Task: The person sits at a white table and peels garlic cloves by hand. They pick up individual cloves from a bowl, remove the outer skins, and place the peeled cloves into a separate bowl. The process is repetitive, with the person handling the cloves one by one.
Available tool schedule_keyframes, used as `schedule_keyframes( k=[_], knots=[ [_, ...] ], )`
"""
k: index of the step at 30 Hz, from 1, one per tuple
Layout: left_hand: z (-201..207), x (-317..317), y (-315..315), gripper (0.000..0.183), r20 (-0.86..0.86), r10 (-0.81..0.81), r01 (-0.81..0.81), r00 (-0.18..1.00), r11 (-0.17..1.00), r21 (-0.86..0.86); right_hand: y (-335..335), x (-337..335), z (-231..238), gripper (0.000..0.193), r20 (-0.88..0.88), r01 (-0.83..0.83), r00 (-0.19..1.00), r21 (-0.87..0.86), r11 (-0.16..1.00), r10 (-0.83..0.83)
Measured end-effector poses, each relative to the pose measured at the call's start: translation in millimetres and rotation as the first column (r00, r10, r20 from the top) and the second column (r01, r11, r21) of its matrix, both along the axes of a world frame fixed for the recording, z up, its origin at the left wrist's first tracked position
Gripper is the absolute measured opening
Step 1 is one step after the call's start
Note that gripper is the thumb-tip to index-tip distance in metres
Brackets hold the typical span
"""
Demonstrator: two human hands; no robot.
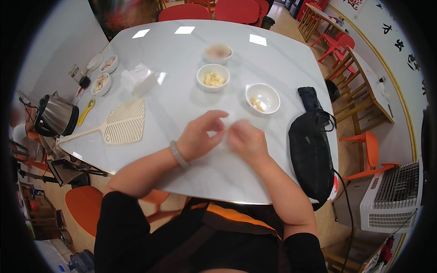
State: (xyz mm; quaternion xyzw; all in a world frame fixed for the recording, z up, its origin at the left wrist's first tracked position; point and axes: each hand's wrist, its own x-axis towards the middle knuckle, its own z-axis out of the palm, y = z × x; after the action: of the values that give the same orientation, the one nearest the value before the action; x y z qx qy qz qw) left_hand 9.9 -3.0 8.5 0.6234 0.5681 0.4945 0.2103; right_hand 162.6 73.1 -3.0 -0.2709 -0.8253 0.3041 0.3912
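Note:
My left hand (203, 134), with a pale bangle (179, 154) on its wrist, is curled, thumb and fingers nearly meeting and one fingertip stretched out. Close beside it, my right hand (248, 140) is closed and smeared by motion. Whatever lies between the fingertips is too small or hidden to name. Beyond the hands, a white bowl (276, 101) holds a few pale pieces that look like peeled garlic cloves (257, 104). To its left, a second bowl (203, 84) is fuller of peeled garlic cloves (213, 79). Behind that stands a third bowl (230, 58) whose contents are blurred.
A black mesh bag (312, 150) lies along the table's right side. At left are a cream slotted spatula-like paddle (125, 122), a yellow-handled peeler (86, 112), a steel kettle (55, 113), a clear plastic packet (139, 79) and small bowls (101, 84). Orange chairs (84, 207) stand around.

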Motion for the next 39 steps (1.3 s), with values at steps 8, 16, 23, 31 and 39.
schedule_keyframes(
  k=[8, 16, 23, 31, 39],
  knots=[
    [1.3, -0.5, 0.1, 0.044, 0.125, -0.015, 0.022, 0.992, 0.998, -0.057, -3.7, 2.0, 6.8, 0.011, 0.002, -0.026, 1.0, -0.245, 0.969, 0.027],
    [-1.4, 0.6, -0.3, 0.042, 0.004, 0.001, -0.001, 1.0, 1.0, 0.004, -3.3, 1.0, 5.9, 0.009, 0.009, -0.017, 1.0, -0.227, 0.974, 0.019],
    [-0.5, 2.2, -0.3, 0.042, -0.041, 0.01, -0.008, 0.999, 0.999, 0.048, -3.8, 0.5, 3.4, 0.008, -0.059, -0.032, 0.998, -0.256, 0.966, 0.018],
    [-0.1, 2.5, -1.1, 0.042, -0.03, 0.011, -0.009, 1.0, 0.998, 0.068, -4.8, -0.6, 5.4, 0.006, -0.071, -0.031, 0.997, -0.393, 0.919, 0.003],
    [-2.8, -0.2, 1.3, 0.037, 0.208, -0.046, 0.054, 0.977, 0.998, -0.033, -3.1, 0.9, 4.4, 0.006, -0.1, -0.048, 0.995, -0.439, 0.897, 0.004]
  ],
)
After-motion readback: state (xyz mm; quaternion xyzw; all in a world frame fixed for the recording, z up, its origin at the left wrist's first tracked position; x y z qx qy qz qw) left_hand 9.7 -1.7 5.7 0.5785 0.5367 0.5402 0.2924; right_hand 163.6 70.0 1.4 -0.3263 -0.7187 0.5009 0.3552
